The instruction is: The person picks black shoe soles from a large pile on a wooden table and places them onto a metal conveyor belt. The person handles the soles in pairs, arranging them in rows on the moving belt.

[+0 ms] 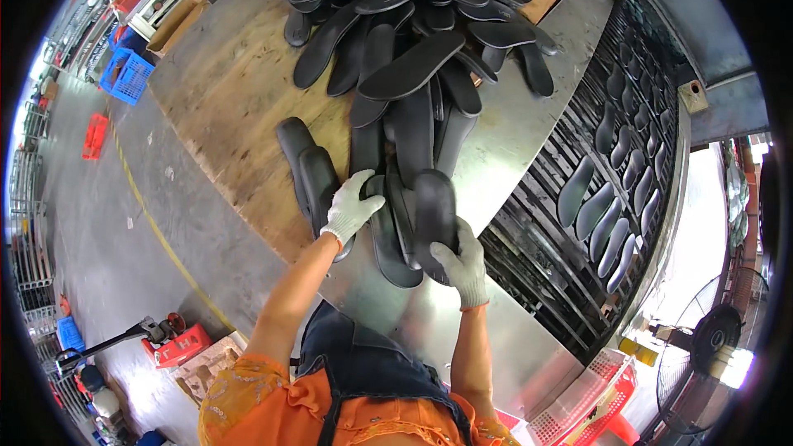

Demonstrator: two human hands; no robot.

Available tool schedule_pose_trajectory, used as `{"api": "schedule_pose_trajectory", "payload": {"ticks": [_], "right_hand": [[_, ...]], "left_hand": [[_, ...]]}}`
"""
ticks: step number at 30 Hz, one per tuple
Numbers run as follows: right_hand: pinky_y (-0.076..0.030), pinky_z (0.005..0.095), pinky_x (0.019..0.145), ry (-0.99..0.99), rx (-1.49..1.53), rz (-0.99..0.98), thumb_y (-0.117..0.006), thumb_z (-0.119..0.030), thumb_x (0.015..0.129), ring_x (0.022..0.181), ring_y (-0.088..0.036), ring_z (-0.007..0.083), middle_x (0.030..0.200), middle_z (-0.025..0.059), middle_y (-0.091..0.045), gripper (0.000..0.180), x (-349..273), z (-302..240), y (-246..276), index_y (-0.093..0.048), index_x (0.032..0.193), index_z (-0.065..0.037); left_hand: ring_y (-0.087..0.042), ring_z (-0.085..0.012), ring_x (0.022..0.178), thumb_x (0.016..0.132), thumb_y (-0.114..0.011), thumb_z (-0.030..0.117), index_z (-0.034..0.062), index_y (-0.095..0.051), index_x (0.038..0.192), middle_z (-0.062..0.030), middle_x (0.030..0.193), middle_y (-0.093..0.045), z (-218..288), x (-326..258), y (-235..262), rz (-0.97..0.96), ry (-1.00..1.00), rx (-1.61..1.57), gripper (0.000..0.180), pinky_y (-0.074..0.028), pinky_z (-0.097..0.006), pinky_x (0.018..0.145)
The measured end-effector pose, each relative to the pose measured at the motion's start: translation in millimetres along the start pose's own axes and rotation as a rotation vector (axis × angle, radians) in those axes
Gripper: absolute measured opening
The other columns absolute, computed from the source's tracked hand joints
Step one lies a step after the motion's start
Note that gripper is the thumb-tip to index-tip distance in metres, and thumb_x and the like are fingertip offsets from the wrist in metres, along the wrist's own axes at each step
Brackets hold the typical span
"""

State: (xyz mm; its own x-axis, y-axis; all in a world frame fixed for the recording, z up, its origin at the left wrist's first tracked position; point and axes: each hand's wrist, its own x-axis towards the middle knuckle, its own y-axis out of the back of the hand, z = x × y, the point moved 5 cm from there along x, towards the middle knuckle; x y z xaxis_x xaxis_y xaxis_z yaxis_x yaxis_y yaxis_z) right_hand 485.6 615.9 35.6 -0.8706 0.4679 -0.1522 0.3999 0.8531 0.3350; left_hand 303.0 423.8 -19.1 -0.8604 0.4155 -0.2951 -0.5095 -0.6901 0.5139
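Both of my hands wear white knit gloves. My right hand (pixel 465 266) grips a black shoe sole (pixel 434 215) near its lower end, with the thumb on top and the other fingers hidden along its edge. My left hand (pixel 351 208) has thumb and fingers spread, its fingertips by the upper part of another black sole (pixel 388 239). Left of that hand lies a small overlapping stack of black soles (pixel 318 182), partly covered by the glove. Ahead, a large heap of black soles (pixel 413 66) spreads over the far part of the table.
The worktable has a wooden top (pixel 215 116) and a metal surface (pixel 372 306). To the right, a slatted rack (pixel 537 239) carries several rows of soles (pixel 596 211). A fan (pixel 714 339) and a red-and-white basket (pixel 578 405) stand lower right. A pallet jack (pixel 178 343) is at left.
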Motion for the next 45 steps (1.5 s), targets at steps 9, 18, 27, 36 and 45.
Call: {"api": "schedule_pose_trajectory", "payload": {"ticks": [9, 18, 27, 36, 45], "right_hand": [[-0.043, 0.0515, 0.105, 0.012, -0.771, -0.108, -0.077, -0.028, 0.081, 0.127, -0.051, 0.0432, 0.132, 0.022, -0.055, 0.073, 5.2, -21.0, -63.1, -0.048, 0.146, -0.013], [-0.039, 0.0558, 0.109, -0.191, -0.928, -0.108, -0.081, -0.025, 0.075, 0.137, -0.042, 0.0401, 0.149, 0.0221, -0.039, 0.101, 4.4, 9.4, -73.3, -0.022, 0.153, 0.001], [-0.053, 0.0446, 0.092, -0.266, -0.313, 0.001, -0.067, -0.012, 0.072, 0.102, -0.069, 0.0362, 0.108, 0.0235, -0.07, 0.062, -0.4, -15.9, -12.6, -0.055, 0.131, 0.002], [-0.052, 0.0346, 0.093, -0.361, 0.076, -0.203, -0.077, -0.015, 0.07, 0.101, -0.069, 0.022, 0.111, 0.0132, -0.072, 0.061, -32.9, 52.8, -36.6, -0.062, 0.128, 0.0], [-0.054, 0.0351, 0.096, -0.33, 0.366, -0.267, -0.089, 0.0, 0.065, 0.106, -0.066, 0.0196, 0.122, 0.009, -0.068, 0.089, -42.6, 70.0, -80.4, -0.047, 0.144, -0.001]], "left_hand": [[-0.058, -0.0376, 0.127, 0.081, -0.077, 0.029, 0.0036, -0.052, 0.142, -0.0238, 0.135, -0.061, -8.0, -21.1, -4.9, -0.01, 0.127, -0.137, 0.07, -0.045, -0.042, 0.107], [-0.068, -0.0245, 0.098, 0.078, -0.072, 0.013, 0.0034, -0.059, 0.132, -0.0142, 0.107, -0.071, -25.6, -30.8, -12.1, 0.082, 0.089, -0.12, 0.056, -0.053, -0.037, 0.089], [-0.068, -0.03, 0.104, 0.074, -0.072, 0.02, 0.0054, -0.06, 0.132, -0.0174, 0.113, -0.071, -58.6, -42.7, -14.7, 0.078, 0.193, -0.255, 0.06, -0.053, -0.04, 0.092], [-0.065, -0.0166, 0.104, 0.089, -0.064, 0.006, -0.0029, -0.06, 0.133, -0.0081, 0.117, -0.069, -60.5, -62.4, -41.3, -0.036, 0.264, -0.822, 0.045, -0.053, -0.03, 0.09], [-0.057, -0.017, 0.124, 0.11, -0.044, 0.029, -0.002, -0.053, 0.142, -0.0074, 0.138, -0.061, -87.9, -81.3, -73.5, 0.054, 0.339, -1.438, 0.045, -0.042, -0.028, 0.107]]}}
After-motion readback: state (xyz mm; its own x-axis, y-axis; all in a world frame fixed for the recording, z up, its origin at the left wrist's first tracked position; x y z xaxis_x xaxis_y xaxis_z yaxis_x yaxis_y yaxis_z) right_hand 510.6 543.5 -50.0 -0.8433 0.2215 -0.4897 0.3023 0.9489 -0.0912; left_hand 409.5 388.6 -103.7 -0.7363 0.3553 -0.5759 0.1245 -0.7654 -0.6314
